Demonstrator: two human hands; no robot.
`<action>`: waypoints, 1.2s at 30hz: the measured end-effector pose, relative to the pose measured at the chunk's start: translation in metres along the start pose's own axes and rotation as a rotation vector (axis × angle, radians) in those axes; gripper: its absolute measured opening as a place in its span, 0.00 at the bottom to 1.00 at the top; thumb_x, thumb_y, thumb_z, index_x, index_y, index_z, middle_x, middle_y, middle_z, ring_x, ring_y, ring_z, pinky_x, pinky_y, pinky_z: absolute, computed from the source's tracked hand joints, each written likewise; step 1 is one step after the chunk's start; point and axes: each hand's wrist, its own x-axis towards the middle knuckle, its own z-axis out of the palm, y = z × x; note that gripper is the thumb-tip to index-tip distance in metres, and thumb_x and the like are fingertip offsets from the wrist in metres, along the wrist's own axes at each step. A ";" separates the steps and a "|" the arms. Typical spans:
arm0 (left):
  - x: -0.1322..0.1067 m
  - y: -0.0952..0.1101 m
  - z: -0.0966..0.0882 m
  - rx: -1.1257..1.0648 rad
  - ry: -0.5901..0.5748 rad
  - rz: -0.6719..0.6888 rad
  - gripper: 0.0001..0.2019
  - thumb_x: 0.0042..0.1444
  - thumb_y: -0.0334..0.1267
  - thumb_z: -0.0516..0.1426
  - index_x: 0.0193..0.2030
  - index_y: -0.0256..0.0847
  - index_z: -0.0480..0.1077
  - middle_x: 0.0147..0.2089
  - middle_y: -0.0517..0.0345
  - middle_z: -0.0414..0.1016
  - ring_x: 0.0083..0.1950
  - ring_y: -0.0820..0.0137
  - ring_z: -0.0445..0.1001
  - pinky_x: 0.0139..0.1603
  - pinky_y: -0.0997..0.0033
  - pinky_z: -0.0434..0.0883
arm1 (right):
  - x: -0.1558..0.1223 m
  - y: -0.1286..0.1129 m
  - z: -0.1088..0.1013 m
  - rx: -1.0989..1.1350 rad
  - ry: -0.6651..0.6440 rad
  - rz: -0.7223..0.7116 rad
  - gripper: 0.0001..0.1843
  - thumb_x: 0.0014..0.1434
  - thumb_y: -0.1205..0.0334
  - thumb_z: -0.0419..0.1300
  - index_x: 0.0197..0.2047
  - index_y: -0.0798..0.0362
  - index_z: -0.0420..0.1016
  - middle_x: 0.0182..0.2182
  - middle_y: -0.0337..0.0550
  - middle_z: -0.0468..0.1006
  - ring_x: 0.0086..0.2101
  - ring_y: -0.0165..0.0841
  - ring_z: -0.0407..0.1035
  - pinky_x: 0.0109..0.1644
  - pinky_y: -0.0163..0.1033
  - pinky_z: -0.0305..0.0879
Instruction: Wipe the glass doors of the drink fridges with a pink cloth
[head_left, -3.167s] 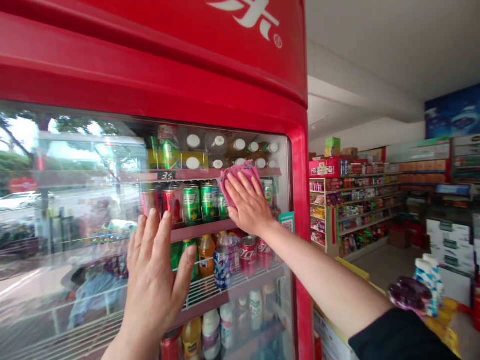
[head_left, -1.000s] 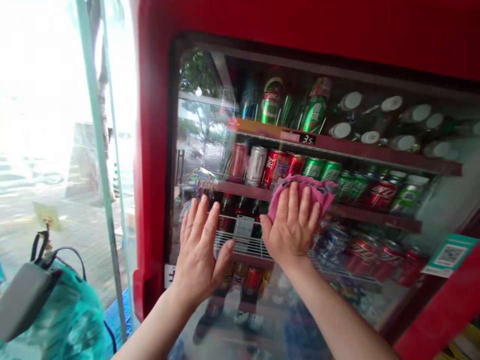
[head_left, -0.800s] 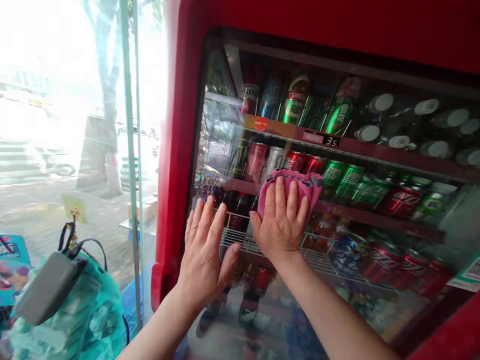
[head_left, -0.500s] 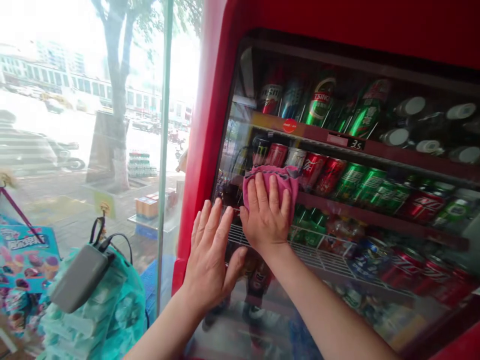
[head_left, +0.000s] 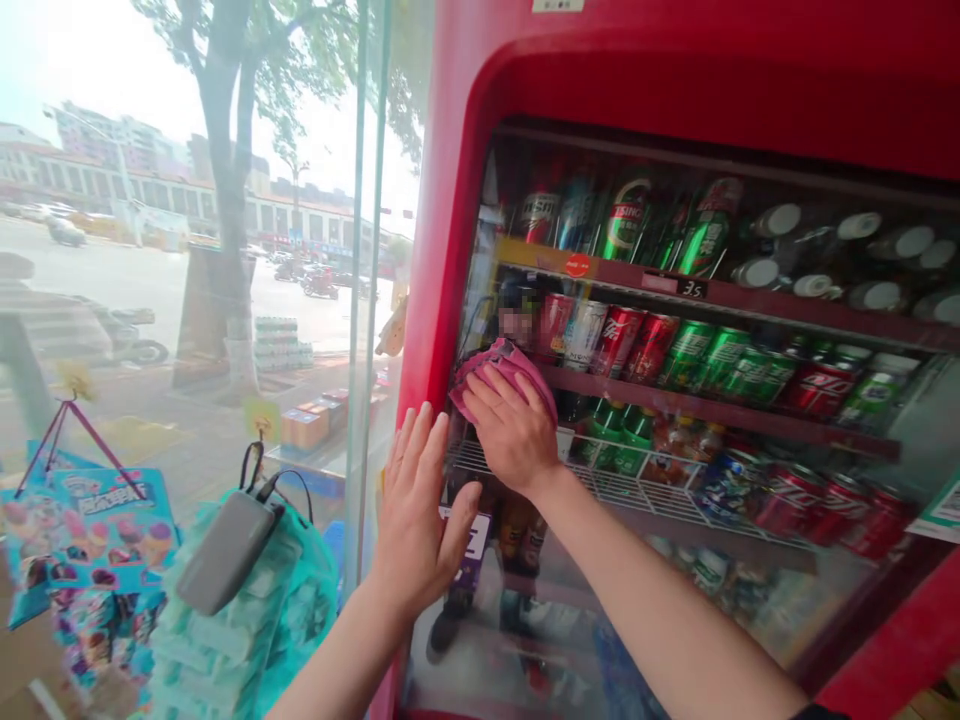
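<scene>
My right hand (head_left: 508,430) presses a pink cloth (head_left: 504,376) against the glass door (head_left: 660,610) of a red drinks cooler (head_left: 465,190), with its fingers over the cloth. My left hand (head_left: 424,513) is flat and open on the same glass, close to the red frame, and holds nothing. Behind the glass, wire shelves carry green cans (head_left: 724,362) and red Coca-Cola cans (head_left: 814,392). White-capped bottles (head_left: 817,265) stand on the shelf above. The cloth covers part of the shelf's left end.
A glass shop wall (head_left: 369,300) stands left of the cooler, with a street, a tree and buildings beyond. A teal bag with a grey pouch (head_left: 227,565) and a colourful printed bag (head_left: 97,530) hang near it. A person's reflection shows in the cooler glass.
The view has swung left, bringing more of the street in. My right hand has moved the cloth toward the door's left edge and turned it at a slant, and my left hand stays near the frame.
</scene>
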 end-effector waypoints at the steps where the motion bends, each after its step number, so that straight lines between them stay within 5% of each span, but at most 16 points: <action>1: -0.004 0.000 -0.003 -0.027 -0.008 -0.029 0.41 0.75 0.41 0.58 0.88 0.53 0.44 0.88 0.44 0.52 0.88 0.51 0.52 0.85 0.39 0.59 | -0.001 -0.005 -0.006 0.055 0.002 0.034 0.22 0.80 0.64 0.53 0.69 0.47 0.81 0.71 0.42 0.79 0.76 0.38 0.65 0.85 0.55 0.52; 5: -0.020 -0.003 -0.008 -0.160 -0.037 -0.122 0.38 0.75 0.42 0.58 0.87 0.51 0.50 0.86 0.45 0.58 0.86 0.54 0.59 0.84 0.46 0.63 | -0.010 -0.031 -0.027 0.544 0.028 0.283 0.21 0.80 0.60 0.53 0.67 0.48 0.82 0.69 0.44 0.81 0.73 0.40 0.69 0.84 0.58 0.54; 11: -0.036 0.002 -0.003 -0.626 -0.112 -0.537 0.39 0.71 0.53 0.62 0.84 0.46 0.58 0.85 0.43 0.59 0.85 0.51 0.62 0.85 0.45 0.59 | -0.045 -0.066 -0.025 1.786 0.345 1.094 0.18 0.65 0.52 0.70 0.57 0.45 0.86 0.58 0.44 0.89 0.63 0.43 0.80 0.75 0.52 0.70; 16: -0.044 0.012 -0.002 -1.142 -0.188 -0.911 0.41 0.60 0.55 0.71 0.77 0.42 0.69 0.77 0.42 0.74 0.80 0.50 0.70 0.81 0.52 0.65 | -0.081 -0.099 -0.020 2.158 0.362 1.409 0.17 0.65 0.49 0.67 0.51 0.48 0.87 0.51 0.44 0.91 0.61 0.46 0.81 0.71 0.56 0.74; 21: -0.071 0.010 0.005 -1.255 -0.352 -1.108 0.33 0.58 0.57 0.72 0.61 0.33 0.81 0.60 0.38 0.86 0.66 0.48 0.82 0.72 0.49 0.75 | -0.112 -0.130 -0.025 2.190 0.389 1.525 0.22 0.68 0.42 0.62 0.51 0.48 0.87 0.53 0.46 0.91 0.63 0.47 0.79 0.72 0.58 0.73; 25: -0.095 0.004 0.009 -1.184 -0.354 -1.147 0.32 0.56 0.60 0.72 0.58 0.37 0.82 0.56 0.46 0.88 0.62 0.55 0.84 0.70 0.57 0.74 | -0.142 -0.147 -0.029 2.029 0.377 1.594 0.29 0.65 0.34 0.65 0.51 0.50 0.87 0.55 0.51 0.89 0.65 0.51 0.77 0.69 0.58 0.75; 31: -0.129 0.008 0.005 -1.058 -0.514 -1.204 0.29 0.51 0.59 0.75 0.49 0.37 0.84 0.43 0.50 0.88 0.43 0.58 0.86 0.48 0.62 0.81 | -0.204 -0.187 -0.043 1.711 0.180 1.589 0.27 0.61 0.48 0.78 0.59 0.50 0.84 0.56 0.50 0.89 0.58 0.48 0.81 0.67 0.53 0.75; 36: -0.179 0.022 0.009 -0.849 -0.489 -1.242 0.36 0.49 0.63 0.74 0.56 0.37 0.81 0.52 0.44 0.87 0.54 0.52 0.85 0.58 0.55 0.80 | -0.257 -0.209 -0.050 1.451 0.055 1.727 0.37 0.58 0.38 0.77 0.63 0.52 0.83 0.56 0.54 0.89 0.58 0.53 0.82 0.65 0.54 0.77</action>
